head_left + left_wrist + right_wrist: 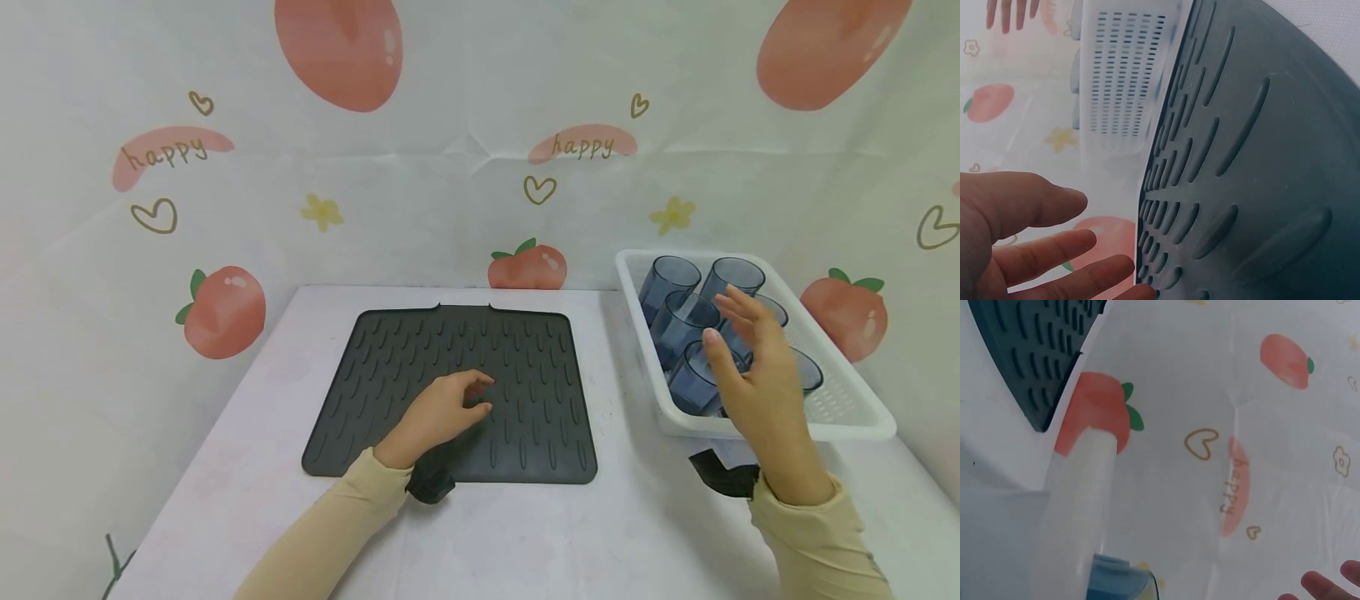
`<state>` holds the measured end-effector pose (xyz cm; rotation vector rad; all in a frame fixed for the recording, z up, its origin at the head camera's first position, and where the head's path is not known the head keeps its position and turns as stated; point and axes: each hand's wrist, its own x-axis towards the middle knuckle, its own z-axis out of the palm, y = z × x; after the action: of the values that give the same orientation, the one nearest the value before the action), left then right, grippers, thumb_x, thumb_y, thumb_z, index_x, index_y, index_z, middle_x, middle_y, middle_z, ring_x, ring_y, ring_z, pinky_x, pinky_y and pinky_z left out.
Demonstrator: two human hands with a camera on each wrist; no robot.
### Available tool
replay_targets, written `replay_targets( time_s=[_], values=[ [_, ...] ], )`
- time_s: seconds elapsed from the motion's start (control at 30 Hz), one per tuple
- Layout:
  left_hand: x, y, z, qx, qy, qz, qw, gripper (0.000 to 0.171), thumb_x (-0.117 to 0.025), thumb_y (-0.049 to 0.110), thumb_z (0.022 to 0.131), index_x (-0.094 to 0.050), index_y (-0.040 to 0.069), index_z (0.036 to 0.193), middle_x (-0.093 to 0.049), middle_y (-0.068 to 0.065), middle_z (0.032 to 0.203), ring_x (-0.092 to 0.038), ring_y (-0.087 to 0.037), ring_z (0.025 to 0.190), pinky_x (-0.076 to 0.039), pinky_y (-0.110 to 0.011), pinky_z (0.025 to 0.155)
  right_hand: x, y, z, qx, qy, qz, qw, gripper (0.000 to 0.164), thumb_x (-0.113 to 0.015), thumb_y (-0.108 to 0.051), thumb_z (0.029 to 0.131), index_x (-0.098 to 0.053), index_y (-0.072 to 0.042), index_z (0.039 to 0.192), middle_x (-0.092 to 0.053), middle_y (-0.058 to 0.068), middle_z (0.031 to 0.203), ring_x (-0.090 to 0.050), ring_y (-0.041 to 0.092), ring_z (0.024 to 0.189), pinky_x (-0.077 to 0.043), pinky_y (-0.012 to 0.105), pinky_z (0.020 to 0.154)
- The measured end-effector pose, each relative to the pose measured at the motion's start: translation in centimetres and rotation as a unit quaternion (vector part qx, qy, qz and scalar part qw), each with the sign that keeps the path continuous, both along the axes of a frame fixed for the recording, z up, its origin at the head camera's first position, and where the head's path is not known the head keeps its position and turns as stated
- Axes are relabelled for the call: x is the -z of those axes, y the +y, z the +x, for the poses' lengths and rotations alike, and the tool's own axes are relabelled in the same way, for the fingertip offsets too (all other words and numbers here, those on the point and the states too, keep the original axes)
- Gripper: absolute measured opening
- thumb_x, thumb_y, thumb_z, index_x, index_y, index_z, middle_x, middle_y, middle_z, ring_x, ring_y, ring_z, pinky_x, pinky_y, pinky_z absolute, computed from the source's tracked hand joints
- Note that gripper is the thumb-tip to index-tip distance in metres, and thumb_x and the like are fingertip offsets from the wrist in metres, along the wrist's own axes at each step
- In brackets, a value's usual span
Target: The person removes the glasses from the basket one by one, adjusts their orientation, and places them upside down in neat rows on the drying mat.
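Note:
Over the dark ribbed mat (536, 392) hovers my left hand (437, 410), its fingers loosely bent with nothing between them. The left wrist view shows thumb and fingers apart, beside the mat (1272, 169). My right hand (768, 392) is raised at the white plastic basket (843, 392), thumb and fingers spread, above several blue-tinted clear glasses (678, 321). It partly hides the glasses behind it, and whether it touches any cannot be made out. In the right wrist view, fingertips (1322, 587) show at the lower right and one glass (1116, 578) at the bottom.
The mat lies flat on the white table (247, 467), left of the basket. Behind them hangs a pale backdrop (427, 225) printed with peaches, hearts and flowers. A black strap (431, 485) is on the left wrist, another (723, 475) on the right.

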<state>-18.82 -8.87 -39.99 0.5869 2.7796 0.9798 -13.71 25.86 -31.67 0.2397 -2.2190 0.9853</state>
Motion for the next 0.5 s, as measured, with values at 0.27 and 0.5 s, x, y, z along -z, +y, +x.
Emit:
replay_targets(
  time_s=[0.27, 0.5],
  values=[
    [0.6, -0.2, -0.3, 0.002, 0.0, 0.004, 1.0, 0.038, -0.067, 0.025, 0.091, -0.061, 0.014, 0.127, -0.067, -0.006, 0.118, -0.063, -0.023, 0.109, -0.054, -0.042, 0.084, 0.3, 1.2, 0.1, 0.039, 0.005, -0.025, 0.999, 0.05, -0.058, -0.016, 0.096, -0.045, -0.019, 0.144, -0.055, 0.006, 0.138, -0.044, -0.015, 0.12, -0.032, 0.011, 0.108],
    [0.5, -0.2, -0.2, -0.003, -0.001, -0.002, 1.0, 0.038, -0.067, 0.025, 0.091, -0.061, 0.014, 0.127, -0.067, -0.006, 0.117, -0.063, -0.022, 0.109, -0.054, -0.042, 0.084, 0.6, 2.2, -0.1, 0.077, 0.004, -0.028, 0.997, 0.048, -0.059, -0.021, 0.096, -0.048, -0.016, 0.142, -0.057, 0.008, 0.136, -0.043, -0.02, 0.115, -0.033, 0.011, 0.107]
  ],
)
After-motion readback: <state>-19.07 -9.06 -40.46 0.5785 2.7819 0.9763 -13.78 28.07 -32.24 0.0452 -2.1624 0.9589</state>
